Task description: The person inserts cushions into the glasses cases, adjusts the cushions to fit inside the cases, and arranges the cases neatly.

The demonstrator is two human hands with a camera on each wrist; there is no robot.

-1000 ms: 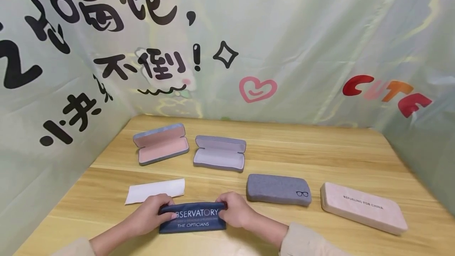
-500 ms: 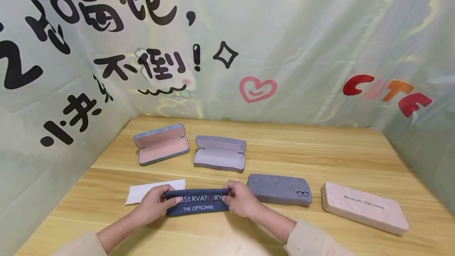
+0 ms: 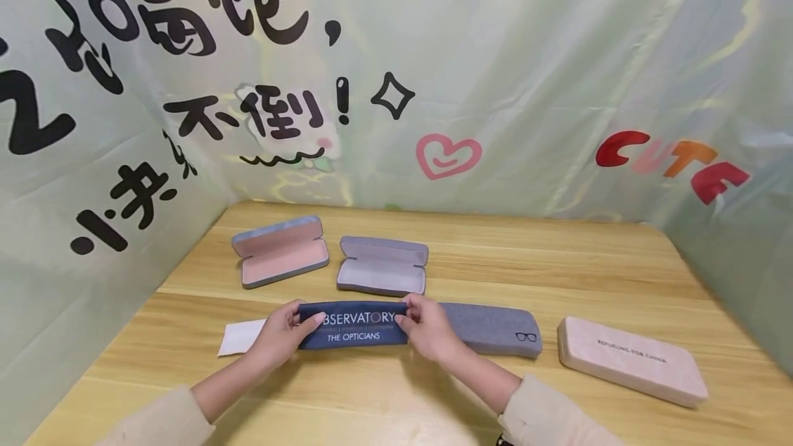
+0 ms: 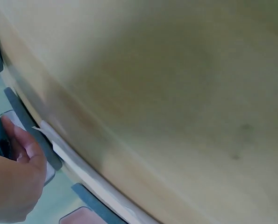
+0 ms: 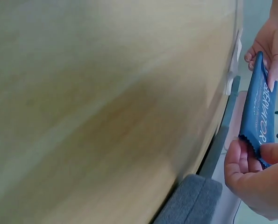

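A folded navy lens cloth (image 3: 354,327), printed "THE OPTICIANS", is stretched level between my two hands above the table. My left hand (image 3: 280,337) pinches its left end, thumb in front over the first letter. At the other end my right hand (image 3: 431,333) pinches the cloth between thumb and fingers. Its zigzag-cut edge shows beside the right fingertips in the right wrist view. Behind my left hand lies a folded white cloth (image 3: 238,338), partly hidden. My right hand overlaps the left end of a closed grey glasses case (image 3: 495,327).
Two opened glasses cases stand farther back on the wooden table (image 3: 557,267): one with pink lining (image 3: 286,257), one with lilac lining (image 3: 383,272). A closed pink glasses case (image 3: 632,362) lies at the right. Printed fabric (image 3: 526,74) hangs around the table's back and sides.
Both hands have carried the navy lens cloth up and slightly to the right in the head view, off the spot nearer the front edge. The cases and the white cloth have stayed put.
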